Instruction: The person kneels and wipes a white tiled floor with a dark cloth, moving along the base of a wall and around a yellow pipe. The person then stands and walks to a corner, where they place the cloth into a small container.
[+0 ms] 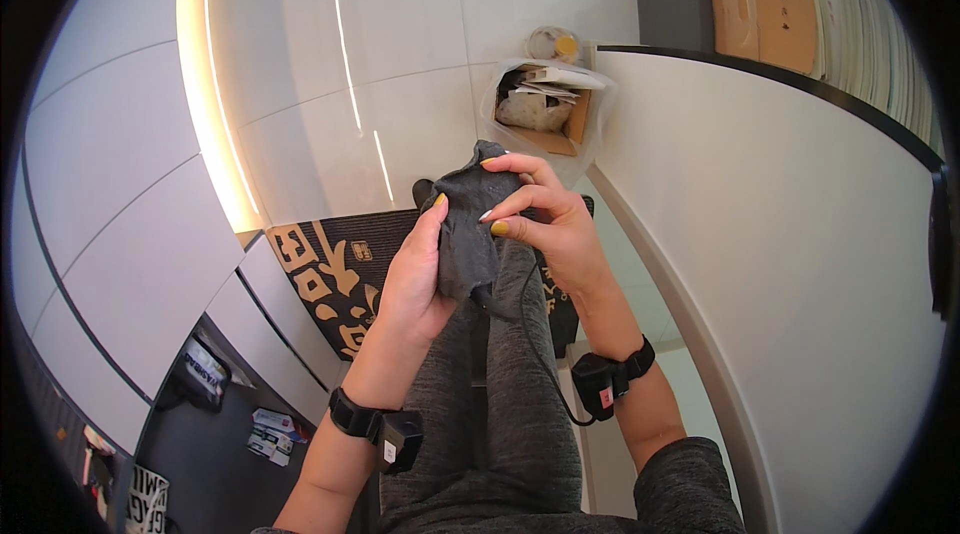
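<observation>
A dark grey piece of fabric (469, 234) with a few pale specks is held up in front of my legs. My left hand (421, 271) grips its left edge, thumb on top and the fingers hidden behind it. On the other side, my right hand (551, 223) has a finger at the cloth's upper right edge, while its thumb and another finger come close together over the middle. Whether those two pinch something tiny cannot be made out. Both forearms wear black strapped devices, and a thin black cable hangs beside the right wrist.
A black mat (330, 264) with tan characters lies on the floor. Beyond it stand a bag-lined cardboard box (577, 121) and a clear container with a yellow lid (564, 46). White cabinets (142, 219) flank the left, a white panel (765, 234) the right.
</observation>
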The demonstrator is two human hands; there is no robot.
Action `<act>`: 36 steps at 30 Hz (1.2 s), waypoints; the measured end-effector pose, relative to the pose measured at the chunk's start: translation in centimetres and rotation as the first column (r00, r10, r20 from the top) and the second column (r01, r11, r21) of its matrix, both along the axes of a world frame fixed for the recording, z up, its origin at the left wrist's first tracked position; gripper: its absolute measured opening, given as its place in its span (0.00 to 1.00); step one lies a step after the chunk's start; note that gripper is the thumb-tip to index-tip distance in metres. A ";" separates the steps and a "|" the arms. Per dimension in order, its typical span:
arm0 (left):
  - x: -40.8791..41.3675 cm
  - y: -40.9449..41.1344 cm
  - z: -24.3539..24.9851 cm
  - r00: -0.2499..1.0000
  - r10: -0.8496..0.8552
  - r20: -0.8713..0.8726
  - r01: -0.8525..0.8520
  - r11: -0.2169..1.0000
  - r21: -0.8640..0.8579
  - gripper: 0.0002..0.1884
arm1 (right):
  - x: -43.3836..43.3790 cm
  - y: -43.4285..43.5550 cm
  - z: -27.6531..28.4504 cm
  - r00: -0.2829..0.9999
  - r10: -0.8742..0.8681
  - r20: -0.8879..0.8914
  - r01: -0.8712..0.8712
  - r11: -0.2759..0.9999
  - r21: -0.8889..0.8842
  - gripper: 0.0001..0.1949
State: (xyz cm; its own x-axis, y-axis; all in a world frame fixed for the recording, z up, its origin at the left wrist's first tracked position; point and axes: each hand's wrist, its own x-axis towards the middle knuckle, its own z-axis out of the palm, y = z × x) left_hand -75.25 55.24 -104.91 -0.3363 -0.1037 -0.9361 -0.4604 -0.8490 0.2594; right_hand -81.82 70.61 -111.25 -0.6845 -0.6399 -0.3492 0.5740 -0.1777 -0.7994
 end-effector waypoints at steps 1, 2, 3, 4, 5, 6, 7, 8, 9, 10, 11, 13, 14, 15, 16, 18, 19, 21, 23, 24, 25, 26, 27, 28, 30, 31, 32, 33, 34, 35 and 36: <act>-0.1 0.1 0.1 1.000 0.001 -0.005 -0.001 1.000 0.000 0.18 | 0.2 -0.1 0.3 0.992 -0.040 0.124 0.047 0.998 -0.052 0.07; -0.2 0.2 0.2 1.000 0.003 -0.010 -0.003 1.000 0.000 0.18 | 0.5 -0.3 0.5 0.966 -0.074 0.247 0.100 0.990 -0.097 0.06; -0.3 0.4 0.1 1.000 0.009 -0.007 -0.009 1.000 -0.025 0.18 | 0.8 -0.5 0.6 0.934 -0.125 0.335 0.174 0.977 -0.120 0.05; -0.4 0.7 -0.1 1.000 0.015 -0.004 -0.015 0.999 -0.049 0.18 | 1.1 -0.7 0.7 0.890 -0.170 0.422 0.247 0.959 -0.136 0.04; -0.5 0.9 -0.2 1.000 0.022 -0.002 -0.022 0.997 -0.074 0.18 | 1.4 -0.8 0.6 0.837 -0.208 0.506 0.321 0.936 -0.145 0.04; -0.6 0.9 -0.1 1.000 0.003 0.007 -0.002 0.996 -0.085 0.18 | 1.4 -0.7 0.3 0.803 -0.254 0.539 0.378 0.916 -0.131 0.04; -0.8 0.8 0.1 1.000 -0.016 0.016 0.018 0.995 -0.096 0.18 | 1.5 -0.6 -0.1 0.766 -0.298 0.570 0.433 0.894 -0.115 0.04; -1.0 0.8 0.4 0.999 -0.035 0.025 0.037 0.994 -0.107 0.17 | 1.5 -0.5 -0.3 0.725 -0.340 0.600 0.487 0.868 -0.096 0.04; -1.1 0.8 0.6 0.998 -0.049 0.031 0.054 0.985 -0.162 0.17 | 1.2 -0.3 0.0 0.815 -0.357 0.457 0.417 0.909 -0.033 0.04; -1.2 0.9 0.8 0.997 -0.063 0.037 0.070 0.974 -0.216 0.17 | 0.7 0.0 0.8 0.887 -0.348 0.303 0.352 0.935 0.042 0.05; -1.2 1.0 0.8 0.996 -0.077 0.045 0.086 0.959 -0.269 0.17 | 0.4 0.3 1.2 0.938 -0.314 0.145 0.297 0.946 0.128 0.05; -1.0 1.1 0.5 0.998 -0.061 0.016 0.063 0.955 -0.291 0.16 | 0.4 0.3 1.4 0.977 -0.191 -0.093 0.205 0.962 0.178 0.06; -0.8 1.2 0.4 0.999 -0.054 0.002 0.052 0.952 -0.301 0.16 | 0.3 0.2 1.9 0.978 -0.144 -0.152 0.170 0.969 0.178 0.07; -0.9 1.2 0.5 0.999 -0.052 -0.002 0.050 0.959 -0.280 0.16 | 0.3 0.0 2.3 0.973 -0.094 -0.212 0.134 0.974 0.182 0.07; -1.0 1.2 0.6 0.999 -0.051 -0.006 0.047 0.964 -0.260 0.16 | 0.4 -0.1 2.2 0.965 -0.073 -0.253 0.123 0.974 0.192 0.08; -1.2 1.2 0.8 0.999 -0.046 -0.007 0.043 0.972 -0.232 0.16 | 0.6 -0.3 2.2 0.973 -0.080 -0.216 0.125 0.971 0.202 0.08; -1.2 1.2 0.8 0.999 -0.043 -0.003 0.041 0.973 -0.226 0.16 | 0.7 -0.3 2.3 0.977 -0.084 -0.198 0.126 0.970 0.207 0.08; -1.3 1.3 0.7 1.000 -0.031 -0.003 0.030 0.978 -0.209 0.17 | 0.7 -0.3 2.3 0.971 -0.050 -0.232 0.104 0.968 0.226 0.08; -1.3 1.4 0.6 1.000 -0.012 -0.008 0.010 0.982 -0.188 0.17 | 0.8 -0.3 2.4 0.952 -0.004 -0.306 0.089 0.960 0.265 0.08; -1.2 1.3 0.5 1.000 0.005 -0.013 -0.007 0.988 -0.156 0.17 | 0.8 -0.4 2.6 0.932 0.028 -0.361 0.086 0.952 0.295 0.08; -1.1 1.3 0.4 1.000 0.023 -0.017 -0.025 0.992 -0.123 0.17 | 0.7 -0.4 2.7 0.908 0.061 -0.414 0.084 0.942 0.325 0.08; -0.9 1.2 0.2 0.999 0.040 -0.020 -0.042 0.995 -0.090 0.17 | 0.7 -0.3 2.7 0.904 0.066 -0.422 0.081 0.943 0.321 0.07; -0.7 1.2 0.0 0.999 0.047 -0.010 -0.047 0.997 -0.055 0.17 | 0.7 -0.2 2.7 0.900 0.070 -0.430 0.078 0.945 0.317 0.06; -0.5 1.2 -0.2 0.999 0.053 0.000 -0.053 0.998 -0.021 0.17 | 0.7 -0.2 2.7 0.896 0.075 -0.438 0.074 0.947 0.313 0.06; -0.4 1.3 -0.2 0.999 0.042 0.031 -0.042 0.999 0.006 0.17 | 1.0 -0.1 2.6 0.938 0.003 -0.347 0.104 0.952 0.288 0.04; -0.5 1.4 0.1 0.998 0.025 0.052 -0.025 1.000 -0.002 0.17 | 1.2 -0.1 2.5 0.953 -0.033 -0.300 0.120 0.953 0.277 0.03; -0.6 1.5 0.2 0.997 0.009 0.072 -0.009 1.000 -0.009 0.17 | 1.5 -0.3 2.5 0.979 -0.103 -0.175 0.142 0.964 0.224 0.02; -0.7 1.7 0.4 0.998 0.007 0.055 -0.005 0.999 -0.033 0.17 | 1.8 -0.5 2.7 0.985 -0.166 -0.043 0.171 0.969 0.176 0.02; -0.8 1.9 0.5 0.999 0.004 0.039 -0.001 0.998 -0.057 0.17 | 2.0 -0.6 2.7 0.971 -0.219 0.093 0.206 0.970 0.131 0.01; -0.9 2.0 0.6 1.000 0.001 0.022 0.001 0.997 -0.082 0.17 | 2.1 -0.5 2.5 0.950 -0.266 0.163 0.251 0.962 0.110 0.01; -0.9 2.0 0.7 1.000 0.002 0.029 0.001 0.995 -0.100 0.17 | 2.1 -0.5 2.3 0.922 -0.311 0.232 0.297 0.950 0.092 0.01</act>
State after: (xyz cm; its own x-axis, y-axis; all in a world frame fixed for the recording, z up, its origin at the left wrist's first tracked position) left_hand -76.19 57.28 -104.25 -0.3090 -0.1972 -0.9304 -0.4686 -0.8197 0.3294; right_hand -79.68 70.14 -109.00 -0.7338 -0.3899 -0.5563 0.6757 -0.3341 -0.6571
